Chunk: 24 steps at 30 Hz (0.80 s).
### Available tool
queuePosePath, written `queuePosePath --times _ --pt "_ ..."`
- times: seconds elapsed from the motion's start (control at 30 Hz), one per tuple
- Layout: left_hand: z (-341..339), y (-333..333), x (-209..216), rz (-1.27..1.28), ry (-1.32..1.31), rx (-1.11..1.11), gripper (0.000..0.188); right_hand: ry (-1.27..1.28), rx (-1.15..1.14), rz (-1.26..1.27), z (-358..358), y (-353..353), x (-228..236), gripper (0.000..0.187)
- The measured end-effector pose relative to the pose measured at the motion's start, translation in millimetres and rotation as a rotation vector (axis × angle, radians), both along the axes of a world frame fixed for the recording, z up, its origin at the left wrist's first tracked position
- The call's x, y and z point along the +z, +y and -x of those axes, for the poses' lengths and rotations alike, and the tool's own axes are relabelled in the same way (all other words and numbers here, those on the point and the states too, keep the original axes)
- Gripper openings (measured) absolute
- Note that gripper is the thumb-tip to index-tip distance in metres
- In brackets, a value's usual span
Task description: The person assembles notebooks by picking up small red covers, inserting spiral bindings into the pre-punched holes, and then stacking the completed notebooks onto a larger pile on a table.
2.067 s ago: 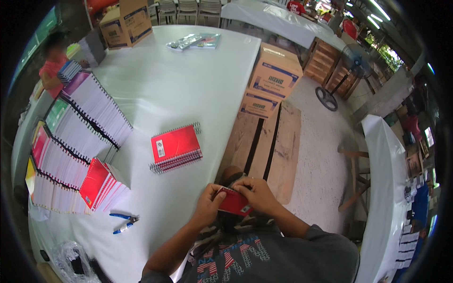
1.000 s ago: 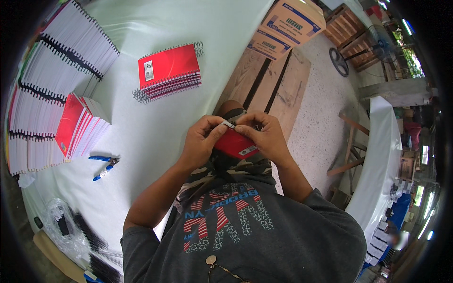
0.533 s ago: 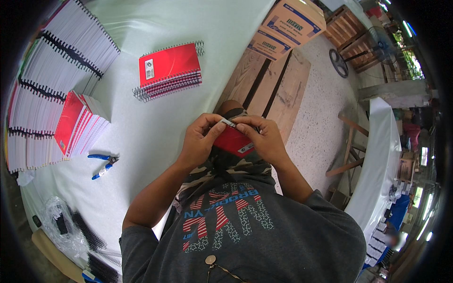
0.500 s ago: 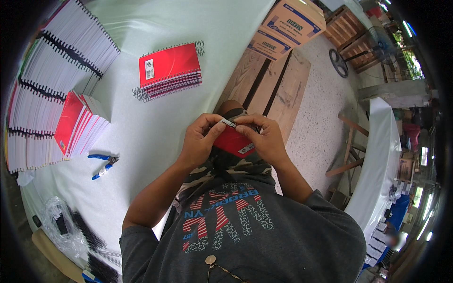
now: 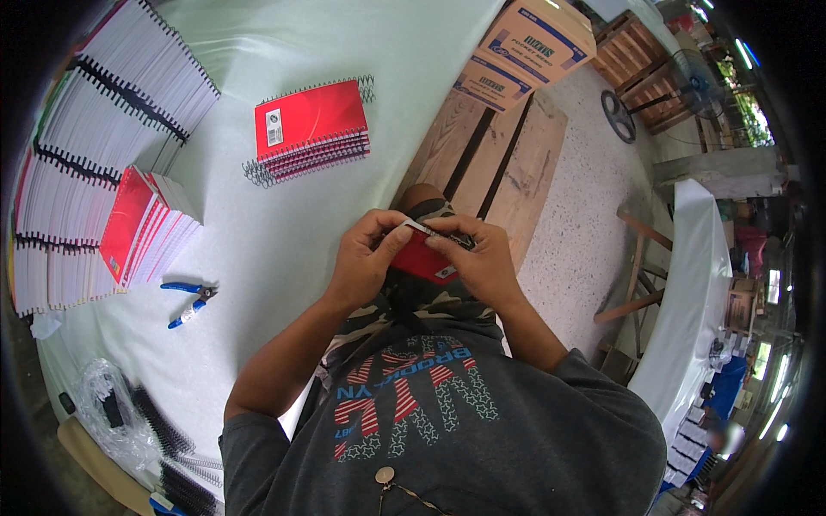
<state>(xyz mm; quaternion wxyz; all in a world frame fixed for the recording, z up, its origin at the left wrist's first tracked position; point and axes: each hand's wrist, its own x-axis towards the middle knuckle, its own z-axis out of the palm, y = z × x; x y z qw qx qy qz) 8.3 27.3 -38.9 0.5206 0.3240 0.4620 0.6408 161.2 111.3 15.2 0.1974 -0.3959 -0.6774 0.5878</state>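
A small red notebook (image 5: 418, 255) rests over my lap, gripped between both hands at its far edge. My left hand (image 5: 368, 251) pinches its left corner, where white page edges show between thumb and fingers. With thumb and bent fingers my right hand (image 5: 471, 258) presses on a dark wire spiral (image 5: 436, 232) running along the same edge. How far the wire passes through the holes is hidden by the fingers. On the table to the left lies a stack of red spiral notebooks (image 5: 311, 120) with loose coil ends sticking out. Blue-handled cutting pliers (image 5: 191, 303) lie nearer.
Tall rows of bound notebooks (image 5: 138, 86) and a pile of red-covered page blocks (image 5: 142, 228) stand at the table's left. Black wire coils (image 5: 163, 426) and a clear plastic bag (image 5: 105, 404) lie near left. Cardboard boxes (image 5: 535, 39) stand on a wooden bench (image 5: 503, 159) ahead.
My right hand has shifted slightly right along the notebook's edge, and more dark wire shows beside its fingers. The notebook is tilted a little differently. My left hand keeps its pinch.
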Motion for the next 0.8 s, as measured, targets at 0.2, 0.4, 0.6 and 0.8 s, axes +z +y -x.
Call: queuePosePath --times 0.2,0.4,0.6,0.8 --pt "0.1 -1.8 6.0 0.022 0.035 -0.017 0.014 -0.431 0.427 -0.233 -0.8 3.8 -8.1 0.052" --pt "-10.6 -4.8 7.6 0.027 0.018 -0.028 0.015 -0.161 0.339 -0.083 -2.4 8.4 3.1 0.080" --pt "-9.7 -8.2 7.4 0.081 0.057 -0.016 0.014 -0.058 0.434 -0.028 7.5 14.8 -4.8 0.095" --pt "-4.2 -7.5 10.7 0.106 0.057 0.060 0.015 -0.239 0.607 0.018 5.3 19.3 0.3 0.095"
